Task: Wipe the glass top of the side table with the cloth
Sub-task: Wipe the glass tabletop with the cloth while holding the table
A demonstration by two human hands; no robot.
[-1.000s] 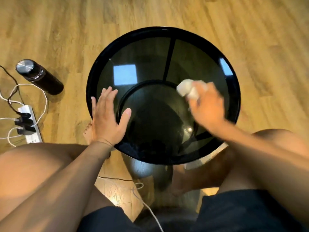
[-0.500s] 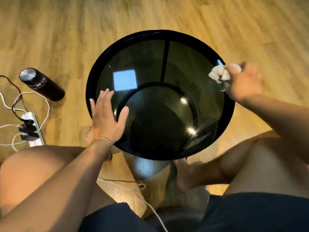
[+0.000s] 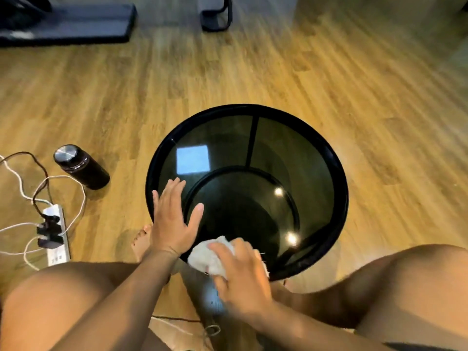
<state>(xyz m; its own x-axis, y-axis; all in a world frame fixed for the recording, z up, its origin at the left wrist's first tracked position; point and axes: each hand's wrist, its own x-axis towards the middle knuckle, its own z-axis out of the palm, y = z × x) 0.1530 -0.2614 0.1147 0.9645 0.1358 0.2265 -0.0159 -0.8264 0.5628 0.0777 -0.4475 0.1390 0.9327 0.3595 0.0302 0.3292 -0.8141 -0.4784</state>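
Glass top, near edge: cloth under right hand.

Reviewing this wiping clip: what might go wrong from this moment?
1. The left hand lies flat on the glass top; it may leave prints and hide an unwiped patch.
2. The right hand holds the cloth at the near rim, so a stroke could slip off the edge.
3. A bottle stands near a power strip on the floor; a knock might tip it there.
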